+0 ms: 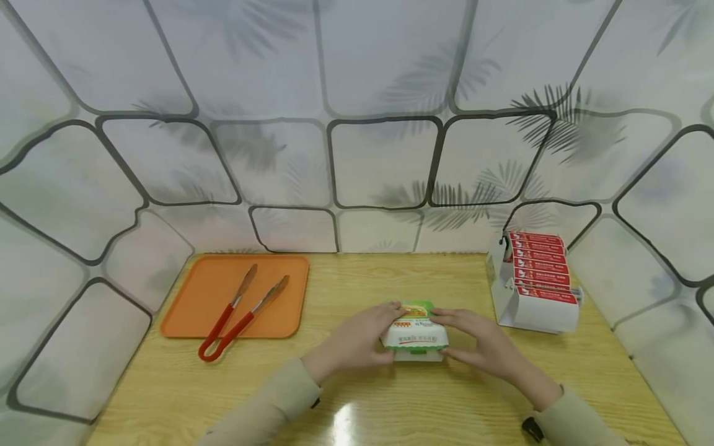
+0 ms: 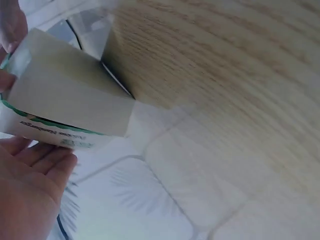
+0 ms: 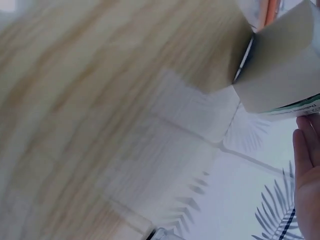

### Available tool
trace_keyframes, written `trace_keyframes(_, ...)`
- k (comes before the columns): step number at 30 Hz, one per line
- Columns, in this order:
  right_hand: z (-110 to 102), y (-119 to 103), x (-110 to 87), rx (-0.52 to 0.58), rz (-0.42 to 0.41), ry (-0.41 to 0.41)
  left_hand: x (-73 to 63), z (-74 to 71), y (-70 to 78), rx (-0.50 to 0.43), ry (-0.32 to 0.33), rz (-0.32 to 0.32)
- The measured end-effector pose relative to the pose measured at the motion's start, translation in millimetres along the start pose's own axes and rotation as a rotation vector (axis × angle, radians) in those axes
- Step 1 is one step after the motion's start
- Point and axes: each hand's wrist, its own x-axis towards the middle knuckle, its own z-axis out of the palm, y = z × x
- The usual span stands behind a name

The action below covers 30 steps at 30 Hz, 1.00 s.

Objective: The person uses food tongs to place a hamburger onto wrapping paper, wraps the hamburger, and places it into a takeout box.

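Observation:
A closed white and green hamburger box (image 1: 415,337) sits on the wooden table in the head view, with printing on its lid and side. My left hand (image 1: 365,337) holds its left side, fingers toward the lid's back and thumb by the front corner. On the opposite side my right hand (image 1: 480,341) holds it likewise. In the left wrist view, the left hand (image 2: 35,182) has its fingers against the printed wall of the box (image 2: 70,85). The right wrist view catches only part of the right hand (image 3: 309,170), beside the box (image 3: 285,65).
Red-handled tongs (image 1: 240,322) lie across an orange tray (image 1: 184,303) at the left. A white holder (image 1: 504,303) with several red-and-white packets (image 1: 541,266) stands at the back right. Patterned panels (image 1: 385,161) enclose the table's back and sides.

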Motion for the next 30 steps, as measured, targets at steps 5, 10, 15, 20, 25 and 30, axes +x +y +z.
trace_keyframes(5, 2.5, 0.3, 3.6, 0.058, 0.058, 0.021, -3.8, 0.2, -7.5, -0.218, 0.012, -0.052)
trace_keyframes(10, 5.9, 1.4, 8.1, 0.061, 0.104, 0.049, -9.1, 5.5, -10.4, -0.334, 0.061, -0.088)
trace_keyframes(15, 8.3, 1.3, 14.1, 0.018, 0.161, 0.055, -11.6, 12.6, -9.0, -0.378, 0.111, -0.093)
trace_keyframes(20, 10.5, 3.1, 19.8, 0.003, 0.195, 0.05, -9.1, 18.7, -7.9, -0.448, 0.128, -0.132)
trace_keyframes(25, 12.0, 3.4, 23.9, 0.018, 0.203, 0.039, -5.0, 24.2, -6.8, -0.568, 0.173, -0.182)
trace_keyframes(30, 12.9, 4.8, 26.0, 0.053, 0.204, 0.038, -1.5, 28.5, -6.9, -0.673, 0.214, -0.206)
